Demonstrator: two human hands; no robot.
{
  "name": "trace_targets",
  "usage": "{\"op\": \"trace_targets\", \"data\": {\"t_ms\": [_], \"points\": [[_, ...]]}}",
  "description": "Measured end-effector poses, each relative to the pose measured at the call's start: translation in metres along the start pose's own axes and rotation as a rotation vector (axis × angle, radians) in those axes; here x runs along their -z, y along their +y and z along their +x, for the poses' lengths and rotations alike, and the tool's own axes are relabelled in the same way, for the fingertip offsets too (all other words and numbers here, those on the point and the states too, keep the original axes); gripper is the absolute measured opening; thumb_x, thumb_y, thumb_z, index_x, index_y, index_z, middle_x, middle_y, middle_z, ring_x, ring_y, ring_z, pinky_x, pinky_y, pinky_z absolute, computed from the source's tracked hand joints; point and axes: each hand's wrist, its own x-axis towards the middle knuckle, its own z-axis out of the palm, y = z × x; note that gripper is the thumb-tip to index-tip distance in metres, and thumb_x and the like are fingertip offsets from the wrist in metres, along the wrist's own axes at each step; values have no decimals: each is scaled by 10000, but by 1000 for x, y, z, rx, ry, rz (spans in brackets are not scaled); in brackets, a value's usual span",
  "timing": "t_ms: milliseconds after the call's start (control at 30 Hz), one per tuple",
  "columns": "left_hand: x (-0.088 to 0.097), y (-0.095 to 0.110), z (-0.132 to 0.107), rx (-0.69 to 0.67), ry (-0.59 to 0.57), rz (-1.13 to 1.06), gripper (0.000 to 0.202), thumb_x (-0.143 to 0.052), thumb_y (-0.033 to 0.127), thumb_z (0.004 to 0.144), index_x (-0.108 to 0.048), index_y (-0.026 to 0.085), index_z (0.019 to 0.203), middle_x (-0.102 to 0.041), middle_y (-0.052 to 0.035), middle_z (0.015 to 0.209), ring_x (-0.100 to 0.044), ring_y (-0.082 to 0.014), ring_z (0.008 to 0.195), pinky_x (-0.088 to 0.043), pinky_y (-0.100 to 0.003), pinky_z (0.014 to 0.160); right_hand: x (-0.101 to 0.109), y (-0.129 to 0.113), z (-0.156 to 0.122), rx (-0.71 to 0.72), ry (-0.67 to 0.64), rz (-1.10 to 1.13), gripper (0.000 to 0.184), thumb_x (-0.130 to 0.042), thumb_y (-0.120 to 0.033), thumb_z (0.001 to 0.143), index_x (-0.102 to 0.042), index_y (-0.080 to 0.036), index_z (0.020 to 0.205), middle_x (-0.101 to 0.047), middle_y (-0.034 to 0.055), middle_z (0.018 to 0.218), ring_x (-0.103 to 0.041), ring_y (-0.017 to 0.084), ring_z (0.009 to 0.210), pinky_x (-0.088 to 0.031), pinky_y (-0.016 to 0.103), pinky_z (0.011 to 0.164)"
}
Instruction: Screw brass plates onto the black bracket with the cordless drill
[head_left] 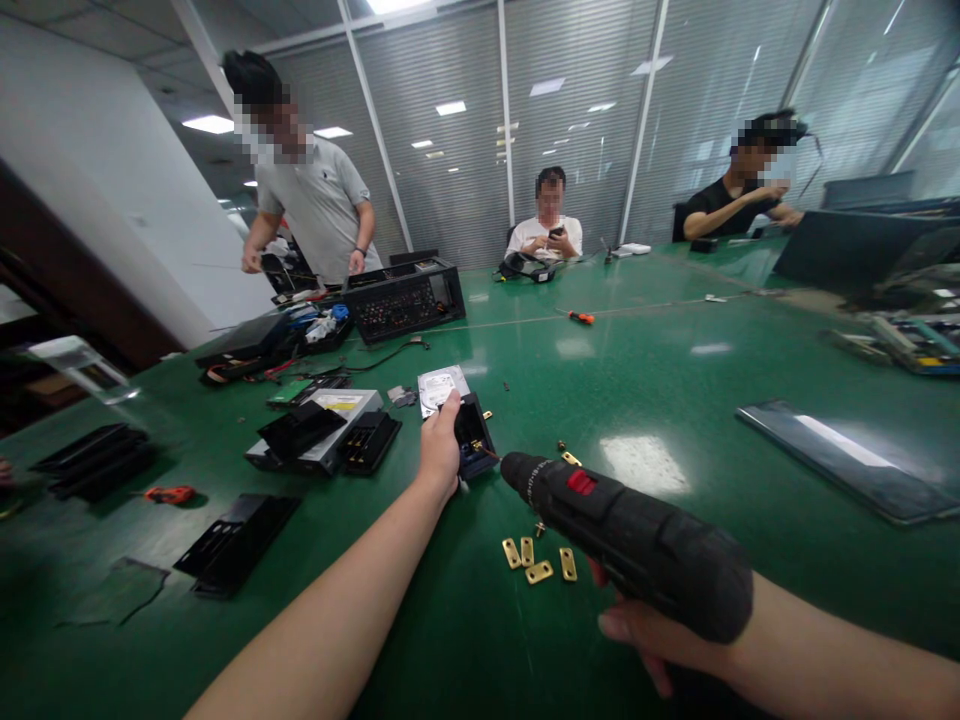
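My left hand (441,446) is closed around a small black plastic box (477,430), tilted so that its hollow inside shows brass-coloured parts. In my right hand (660,635) is a black cordless drill (622,530) with a red switch on top. Its thin bit points left into the box's opening; whether the tip touches a screw I cannot tell. Below the chuck lie several brass plates (538,572) with two holes each, and a brass screw (540,528) beside them. A silver hard drive (442,388) rests just behind my left hand.
Left of my hand are an optical drive (360,410), black plastic housings (236,545) and an orange-handled screwdriver (171,494). A black computer case (405,300) stands farther back, another orange screwdriver (581,318) mid-table, a phone (847,460) at right. Three people are around the table's far side.
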Motion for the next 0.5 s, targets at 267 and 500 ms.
{"op": "trace_targets", "data": {"t_ms": [267, 500], "points": [[-2, 3, -2, 16, 3, 25, 696, -966, 752, 750, -832, 152, 1075, -856, -122, 937, -858, -328, 975, -686, -404, 857, -1, -4, -1, -28, 10, -12, 517, -883, -285, 1028, -716, -249, 1516, -722, -57, 805, -744, 144, 602, -610, 234, 581], [-1, 4, -3, 14, 0, 21, 678, -974, 741, 751, -831, 163, 1076, -859, -113, 939, -851, -324, 986, -685, -409, 871, 1, -7, -2, 6, 2, -37, 491, -881, -283, 1032, -737, -252, 1500, -728, -46, 819, -729, 141, 597, -611, 249, 598]]}}
